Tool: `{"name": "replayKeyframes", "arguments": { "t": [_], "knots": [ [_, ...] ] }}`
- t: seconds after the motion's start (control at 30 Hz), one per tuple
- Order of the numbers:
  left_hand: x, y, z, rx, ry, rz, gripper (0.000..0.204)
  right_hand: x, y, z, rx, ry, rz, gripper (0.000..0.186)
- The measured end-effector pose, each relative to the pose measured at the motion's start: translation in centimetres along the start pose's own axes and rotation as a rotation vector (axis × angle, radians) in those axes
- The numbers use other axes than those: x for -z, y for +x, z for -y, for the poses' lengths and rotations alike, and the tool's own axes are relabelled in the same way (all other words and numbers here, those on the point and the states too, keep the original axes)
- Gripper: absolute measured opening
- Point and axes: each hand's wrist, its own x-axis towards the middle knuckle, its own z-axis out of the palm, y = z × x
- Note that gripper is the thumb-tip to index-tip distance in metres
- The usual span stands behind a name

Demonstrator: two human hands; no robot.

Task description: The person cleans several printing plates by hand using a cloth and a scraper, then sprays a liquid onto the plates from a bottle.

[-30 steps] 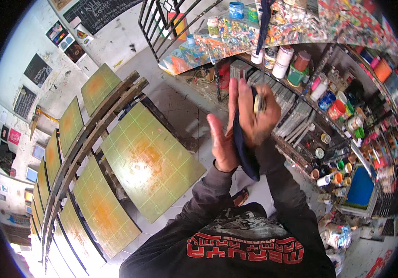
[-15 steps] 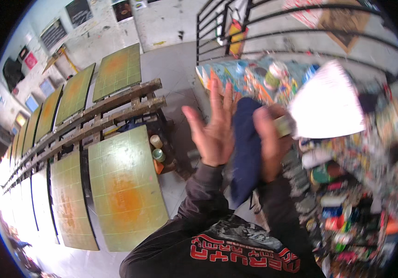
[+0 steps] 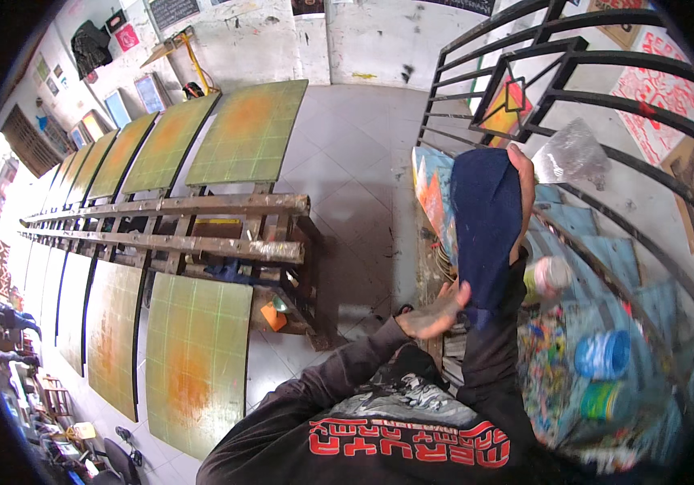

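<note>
A folded piece of navy blue cloth (image 3: 486, 218) stands lengthwise in front of me, its lower end narrowing near my chest. My right hand (image 3: 523, 190) is closed along its right edge, fingers near the top; part of the hand is hidden behind the cloth. A crumpled clear plastic bag (image 3: 575, 153) shows just beyond those fingers; whether they also hold it I cannot tell. My left hand (image 3: 436, 315) lies at the cloth's lower left edge, fingers stretched out, fingertips touching the fabric.
To the left, a long wooden rack (image 3: 201, 242) carries green-yellow panels (image 3: 193, 356) with orange patches. At right, a paint-stained table (image 3: 581, 291) holds a blue tub (image 3: 603, 356), a green tub (image 3: 601, 400) and a white-lidded jar (image 3: 549, 276). Black metal railing (image 3: 638, 65) runs behind it.
My view has swung right. The cloth has turned and moved right, its broad side now showing. My left hand has dropped from raised and spread to the cloth's lower edge.
</note>
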Motion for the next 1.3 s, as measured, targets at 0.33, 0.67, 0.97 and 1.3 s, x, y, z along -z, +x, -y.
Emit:
{"name": "replayKeyframes", "arguments": {
  "t": [0.33,0.67,0.97,1.3],
  "knots": [
    [17.4,12.2,3.5,0.166,-0.352,-0.318,0.054,-0.1,25.1,-5.1,-0.482,0.103,0.258,0.031],
    [38.4,13.9,8.8,-0.377,-0.768,-1.167,0.023,-7.3,47.2,-14.3,-0.36,-0.024,0.23,0.029],
    [65.2,28.1,-2.3,0.038,-0.035,-0.788,0.062,-13.3,64.5,-18.5,-0.424,-0.082,0.136,0.038],
    [84.3,46.2,-7.3,0.09,0.037,-0.239,0.095,-14.6,84.2,-33.0,-0.517,-0.284,0.425,0.03]
  ]
}}
